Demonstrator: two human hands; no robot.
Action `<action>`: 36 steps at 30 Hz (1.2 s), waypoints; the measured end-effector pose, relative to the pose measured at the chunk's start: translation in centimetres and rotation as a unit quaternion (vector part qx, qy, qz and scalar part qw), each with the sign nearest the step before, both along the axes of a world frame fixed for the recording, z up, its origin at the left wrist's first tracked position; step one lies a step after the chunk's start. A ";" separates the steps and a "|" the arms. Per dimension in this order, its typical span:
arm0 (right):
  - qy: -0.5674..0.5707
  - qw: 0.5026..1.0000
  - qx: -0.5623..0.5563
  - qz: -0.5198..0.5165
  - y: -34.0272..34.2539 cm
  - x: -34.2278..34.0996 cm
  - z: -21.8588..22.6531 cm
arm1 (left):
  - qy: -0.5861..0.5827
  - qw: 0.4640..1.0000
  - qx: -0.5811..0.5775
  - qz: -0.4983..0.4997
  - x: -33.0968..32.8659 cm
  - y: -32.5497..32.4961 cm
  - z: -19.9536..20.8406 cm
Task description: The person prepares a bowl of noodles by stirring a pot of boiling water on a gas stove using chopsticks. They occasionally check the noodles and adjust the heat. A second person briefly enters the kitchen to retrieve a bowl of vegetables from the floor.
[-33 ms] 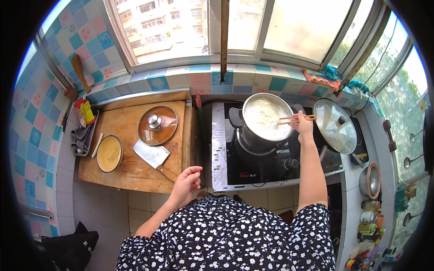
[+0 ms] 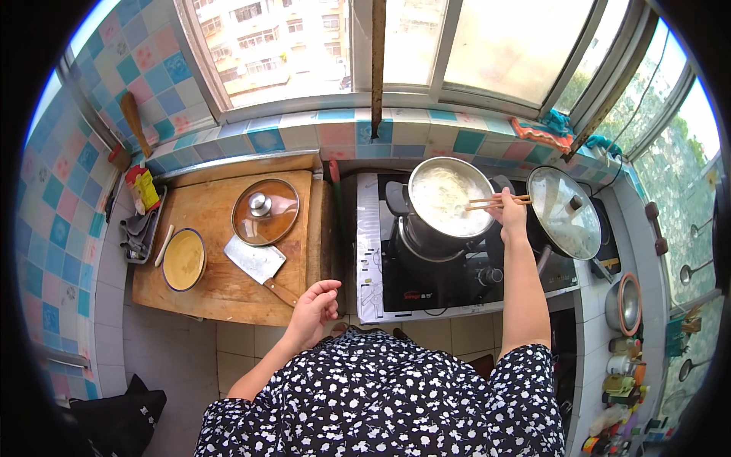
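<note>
My right hand (image 2: 514, 213) is closed round a pair of wooden chopsticks (image 2: 487, 204), held level over the right side of a steel pot (image 2: 415, 177). Their tips dip into pale noodles (image 2: 442, 186) in cloudy white liquid. The pot stands at the back of the black stove (image 2: 411, 282). At waist height, just right of the cutting board's front corner, my left hand (image 2: 312, 311) hangs with its fingers loosely curled and nothing in them. A cleaver (image 2: 255, 259) lies on the wooden cutting board (image 2: 205, 301), its handle pointing towards that hand.
On the board are a glass lid (image 2: 247, 221), a yellowish bowl (image 2: 183, 260) and a white stick (image 2: 164, 245). A pan with a glass lid (image 2: 560, 209) sits right of the pot. A metal basin (image 2: 628, 304) and several jars (image 2: 624, 365) line the right side.
The chopstick tips have shifted very slightly to the left, and the noodles lie a little differently. My left hand stays where it was.
</note>
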State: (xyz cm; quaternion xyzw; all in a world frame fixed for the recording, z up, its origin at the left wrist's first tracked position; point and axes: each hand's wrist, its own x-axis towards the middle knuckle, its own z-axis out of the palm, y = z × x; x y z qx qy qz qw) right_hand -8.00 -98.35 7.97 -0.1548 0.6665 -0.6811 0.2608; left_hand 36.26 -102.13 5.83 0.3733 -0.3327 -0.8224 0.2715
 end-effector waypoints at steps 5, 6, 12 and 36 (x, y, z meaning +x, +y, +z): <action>-0.058 0.994 -0.080 -0.038 0.8 1.3 0.2 | 0.001 1.000 0.001 -0.010 -0.3 -0.2 0.4; -0.057 0.992 -0.102 -0.046 0.8 1.7 0.6 | 0.002 1.000 0.002 -0.010 -0.4 -0.1 0.2; 0.166 0.980 -0.104 -0.038 0.2 4.5 4.9 | 0.002 1.000 0.006 -0.031 -0.7 -0.6 0.0; 0.594 0.656 -0.046 0.464 7.8 19.5 0.7 | -0.571 0.731 -0.294 0.232 13.7 -13.2 -10.6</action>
